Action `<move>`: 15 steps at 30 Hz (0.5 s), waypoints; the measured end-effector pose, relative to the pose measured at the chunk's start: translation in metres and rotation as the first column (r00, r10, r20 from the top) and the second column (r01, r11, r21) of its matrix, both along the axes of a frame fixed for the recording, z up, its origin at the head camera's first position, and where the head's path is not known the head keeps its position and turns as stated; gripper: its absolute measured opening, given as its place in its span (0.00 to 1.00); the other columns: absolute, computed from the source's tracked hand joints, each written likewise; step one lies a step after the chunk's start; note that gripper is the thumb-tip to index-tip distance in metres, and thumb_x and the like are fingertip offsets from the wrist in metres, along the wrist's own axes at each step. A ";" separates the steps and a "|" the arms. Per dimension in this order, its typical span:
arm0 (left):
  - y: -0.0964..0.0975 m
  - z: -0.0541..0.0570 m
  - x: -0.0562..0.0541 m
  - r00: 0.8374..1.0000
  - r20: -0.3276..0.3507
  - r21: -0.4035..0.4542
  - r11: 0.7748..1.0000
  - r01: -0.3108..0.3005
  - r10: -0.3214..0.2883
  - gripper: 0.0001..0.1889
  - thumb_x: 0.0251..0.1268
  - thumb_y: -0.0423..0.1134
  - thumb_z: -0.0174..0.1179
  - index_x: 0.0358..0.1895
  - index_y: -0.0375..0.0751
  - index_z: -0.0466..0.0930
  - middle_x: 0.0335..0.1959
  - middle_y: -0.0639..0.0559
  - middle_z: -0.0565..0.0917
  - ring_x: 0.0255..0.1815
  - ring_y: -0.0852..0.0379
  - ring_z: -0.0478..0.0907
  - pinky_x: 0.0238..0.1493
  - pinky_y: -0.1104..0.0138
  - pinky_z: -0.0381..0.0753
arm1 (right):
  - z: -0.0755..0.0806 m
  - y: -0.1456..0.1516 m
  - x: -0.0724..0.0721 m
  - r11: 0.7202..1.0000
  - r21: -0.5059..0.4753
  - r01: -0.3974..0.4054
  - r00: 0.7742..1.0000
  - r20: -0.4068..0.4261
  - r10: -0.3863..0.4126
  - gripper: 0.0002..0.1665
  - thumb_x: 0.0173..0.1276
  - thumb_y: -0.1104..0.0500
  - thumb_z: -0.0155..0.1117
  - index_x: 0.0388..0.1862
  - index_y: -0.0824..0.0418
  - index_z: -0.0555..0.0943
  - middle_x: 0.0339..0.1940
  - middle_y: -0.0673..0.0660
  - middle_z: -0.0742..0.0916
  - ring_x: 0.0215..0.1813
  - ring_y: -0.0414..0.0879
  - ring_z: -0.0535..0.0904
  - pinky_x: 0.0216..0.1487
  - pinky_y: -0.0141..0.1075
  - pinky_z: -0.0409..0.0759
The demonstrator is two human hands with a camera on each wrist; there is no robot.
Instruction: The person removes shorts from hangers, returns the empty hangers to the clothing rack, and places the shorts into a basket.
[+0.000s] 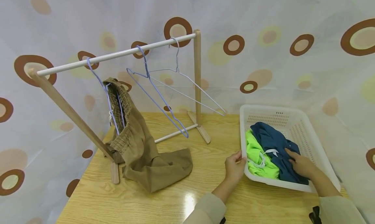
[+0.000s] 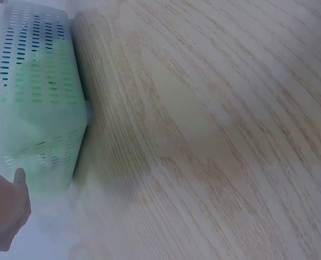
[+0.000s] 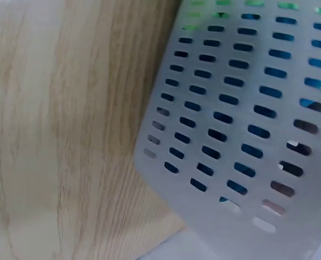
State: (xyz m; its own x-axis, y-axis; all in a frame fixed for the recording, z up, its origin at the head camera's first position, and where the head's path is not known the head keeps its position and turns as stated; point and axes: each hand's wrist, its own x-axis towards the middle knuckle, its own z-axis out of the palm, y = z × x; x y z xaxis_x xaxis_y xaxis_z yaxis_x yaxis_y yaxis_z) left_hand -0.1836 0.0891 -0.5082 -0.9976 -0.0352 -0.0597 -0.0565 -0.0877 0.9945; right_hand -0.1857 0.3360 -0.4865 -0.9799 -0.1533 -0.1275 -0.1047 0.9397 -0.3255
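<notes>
In the head view my left hand [image 1: 235,167] grips the near left rim of a white plastic basket [image 1: 314,129], its thumb and fingers at the edge. Inside the basket my right hand [image 1: 303,165] rests on a dark blue garment with a white drawstring [image 1: 270,138], fingers extended over the cloth. Beside it lies a bright green garment [image 1: 259,159], also with a pale drawstring. The left wrist view catches part of my left hand [image 2: 6,208] at the basket's corner. Slots in the basket wall [image 3: 225,135] show blue and green cloth in the right wrist view, where the hand is mostly hidden.
A rack with a white rail [image 1: 117,55] and wooden legs stands at the left of the wooden table [image 1: 164,204]. Brown trousers [image 1: 143,146] hang from a hanger [image 1: 98,77], one leg on the tabletop. Two bare wire hangers, one purple [image 1: 159,92], one pale [image 1: 202,90], hang beside them.
</notes>
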 end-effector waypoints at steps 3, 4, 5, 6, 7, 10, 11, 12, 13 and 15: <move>-0.003 0.000 -0.001 1.000 -0.010 0.006 1.000 -0.026 0.026 0.16 0.55 0.24 0.60 0.49 0.27 0.78 0.43 0.41 0.83 0.43 0.55 0.80 0.41 0.73 0.82 | -0.004 -0.004 -0.002 0.999 0.031 -0.018 1.000 -0.025 0.019 0.24 0.66 0.71 0.47 0.60 0.81 0.62 0.54 0.85 0.70 0.53 0.79 0.68 0.50 0.63 0.71; -0.004 0.000 -0.002 0.999 -0.015 0.008 0.999 -0.038 0.038 0.16 0.54 0.24 0.61 0.49 0.27 0.79 0.43 0.40 0.83 0.43 0.54 0.80 0.41 0.73 0.82 | -0.005 -0.005 -0.003 0.999 0.044 -0.024 0.999 -0.047 0.026 0.24 0.65 0.71 0.47 0.59 0.82 0.62 0.53 0.84 0.71 0.53 0.78 0.68 0.51 0.62 0.72; -0.006 0.000 -0.002 0.999 -0.024 0.009 0.999 -0.049 0.049 0.16 0.54 0.24 0.61 0.48 0.26 0.79 0.43 0.40 0.83 0.43 0.53 0.80 0.41 0.73 0.82 | -0.005 -0.006 -0.003 0.998 0.053 -0.027 0.997 -0.068 0.031 0.23 0.65 0.72 0.48 0.58 0.82 0.63 0.53 0.84 0.71 0.53 0.78 0.69 0.51 0.62 0.72; -0.008 0.000 -0.003 0.998 -0.027 0.016 0.998 -0.059 0.060 0.16 0.53 0.24 0.62 0.48 0.26 0.79 0.44 0.39 0.83 0.44 0.53 0.80 0.41 0.73 0.82 | -0.005 -0.007 -0.003 0.998 0.061 -0.025 0.996 -0.087 0.031 0.23 0.65 0.71 0.48 0.57 0.82 0.63 0.52 0.84 0.72 0.52 0.77 0.70 0.50 0.62 0.73; -0.010 0.000 -0.004 0.997 -0.027 0.021 0.997 -0.068 0.068 0.16 0.53 0.25 0.62 0.48 0.27 0.79 0.44 0.39 0.83 0.44 0.52 0.80 0.41 0.73 0.82 | -0.004 -0.008 -0.003 0.997 0.069 -0.018 0.995 -0.101 0.025 0.22 0.65 0.71 0.49 0.56 0.83 0.64 0.52 0.84 0.72 0.51 0.77 0.71 0.49 0.61 0.73; -0.016 0.001 -0.005 0.997 -0.035 0.016 0.997 -0.073 0.074 0.16 0.53 0.26 0.63 0.47 0.28 0.80 0.45 0.39 0.83 0.44 0.51 0.81 0.41 0.74 0.82 | -0.002 -0.008 0.001 0.997 0.074 0.029 0.995 -0.101 -0.022 0.24 0.65 0.69 0.49 0.57 0.82 0.63 0.54 0.83 0.71 0.51 0.78 0.69 0.46 0.65 0.72; -0.019 0.002 -0.005 0.997 -0.033 0.009 0.998 -0.067 0.068 0.15 0.53 0.27 0.64 0.47 0.30 0.81 0.45 0.41 0.83 0.44 0.52 0.80 0.41 0.74 0.82 | -0.001 -0.008 0.003 0.996 0.073 0.051 0.995 -0.091 -0.044 0.24 0.66 0.68 0.48 0.57 0.81 0.62 0.55 0.83 0.70 0.52 0.79 0.68 0.45 0.67 0.72; -0.022 0.003 -0.005 0.998 -0.028 0.005 0.998 -0.056 0.057 0.15 0.54 0.28 0.64 0.47 0.31 0.81 0.46 0.42 0.82 0.45 0.52 0.80 0.41 0.74 0.82 | 0.001 -0.007 0.005 0.994 0.078 0.073 0.994 -0.083 -0.066 0.25 0.66 0.66 0.48 0.58 0.81 0.62 0.56 0.83 0.69 0.52 0.80 0.67 0.44 0.69 0.70; -0.025 0.004 -0.004 0.998 -0.029 -0.010 0.999 -0.049 0.049 0.15 0.54 0.30 0.64 0.47 0.33 0.80 0.46 0.43 0.82 0.45 0.52 0.80 0.41 0.74 0.82 | 0.002 -0.007 0.007 0.992 0.079 0.094 0.993 -0.084 -0.087 0.26 0.66 0.65 0.49 0.58 0.81 0.61 0.56 0.82 0.68 0.53 0.81 0.65 0.44 0.71 0.69; -0.032 0.006 -0.003 0.999 -0.044 -0.035 0.999 -0.031 0.030 0.16 0.56 0.32 0.63 0.49 0.35 0.79 0.48 0.45 0.81 0.47 0.51 0.78 0.44 0.71 0.82 | 0.003 -0.008 0.012 0.989 0.075 0.126 0.987 -0.113 -0.117 0.27 0.67 0.63 0.50 0.59 0.81 0.61 0.57 0.82 0.66 0.54 0.82 0.60 0.44 0.73 0.65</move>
State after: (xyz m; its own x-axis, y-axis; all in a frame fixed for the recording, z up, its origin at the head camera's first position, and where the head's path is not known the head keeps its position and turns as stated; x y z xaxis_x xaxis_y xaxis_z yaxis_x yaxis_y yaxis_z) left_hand -0.1868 0.0567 -0.5024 -0.9976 -0.0671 -0.0144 -0.0108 -0.0527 0.9985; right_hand -0.1739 0.3277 -0.4830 -0.9993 -0.0257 -0.0276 -0.0183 0.9706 -0.2401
